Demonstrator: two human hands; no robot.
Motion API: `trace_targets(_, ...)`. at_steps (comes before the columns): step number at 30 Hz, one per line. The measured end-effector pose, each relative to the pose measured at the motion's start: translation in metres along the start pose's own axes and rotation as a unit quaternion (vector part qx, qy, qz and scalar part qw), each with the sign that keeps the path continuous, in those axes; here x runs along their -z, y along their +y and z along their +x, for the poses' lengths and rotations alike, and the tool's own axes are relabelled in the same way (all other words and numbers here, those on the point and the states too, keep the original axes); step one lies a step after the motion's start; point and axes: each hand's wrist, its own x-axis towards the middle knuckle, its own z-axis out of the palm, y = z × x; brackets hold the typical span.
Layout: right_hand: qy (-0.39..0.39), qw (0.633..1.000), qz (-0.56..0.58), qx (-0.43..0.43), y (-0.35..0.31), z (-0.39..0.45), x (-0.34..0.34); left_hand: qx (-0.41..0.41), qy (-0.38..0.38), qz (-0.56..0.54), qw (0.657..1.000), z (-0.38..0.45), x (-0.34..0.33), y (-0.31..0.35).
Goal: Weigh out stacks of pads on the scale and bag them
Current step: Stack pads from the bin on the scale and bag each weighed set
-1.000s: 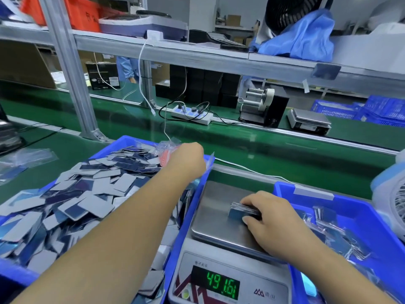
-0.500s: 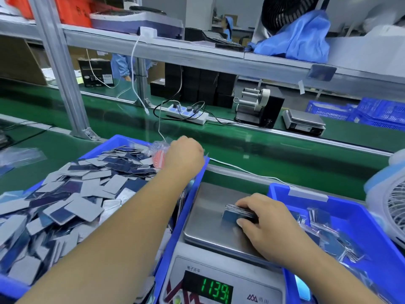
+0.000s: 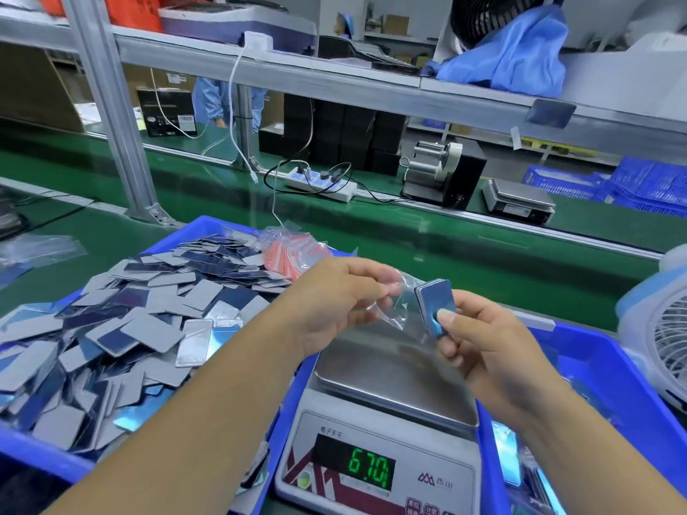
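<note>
Stack of pads, blue-faced and squared up, stands on edge above the scale, pinched in the right hand with the thumb pressed on its front face and the other fingers curled behind. The left hand is closed on a clear plastic bag, gripping its edge between thumb and fingers just beside the stack; the film drapes under and around the stack's lower end, though whether the pads are inside the mouth is hard to tell. The scale's steel pan lies bare beneath both hands, and the green display reads 6.70. To the left, a blue bin is heaped with loose grey and dark-blue pads, and a bundle of red-striped zip bags rests at its far corner. A second blue bin sits to the right of the scale.
</note>
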Motion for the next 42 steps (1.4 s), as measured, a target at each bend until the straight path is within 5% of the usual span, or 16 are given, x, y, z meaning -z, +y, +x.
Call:
trace_targets(6,-0.01,0.997,-0.068,-0.017,0.002,-0.001,0.005,-0.031,0.038,0.041,0.998,0.002,-0.002,-0.004)
trace_targets(10,0.012,0.999,0.032,0.015,0.004,0.001,0.001,-0.029,-0.008,-0.139,0.99,0.003,0.0,-0.01)
trace_targets(17,0.003,0.996,0.07,0.055,0.007,0.0,-0.004,-0.058,-0.032,0.121,0.99,-0.001,-0.012,-0.023)
trace_targets(30,0.01,0.998,0.005,0.062,0.006,-0.002,-0.003,-0.086,-0.023,0.201,0.976,0.002,-0.008,-0.024)
trace_targets(37,0.017,0.997,-0.01,0.07,0.005,-0.004,-0.001,-0.085,0.03,0.104,0.99,0.004,-0.008,-0.024)
trace_targets(42,0.025,0.998,-0.011,0.062,0.004,-0.003,0.0,-0.078,-0.004,0.038,0.996,0.0,-0.003,-0.023)
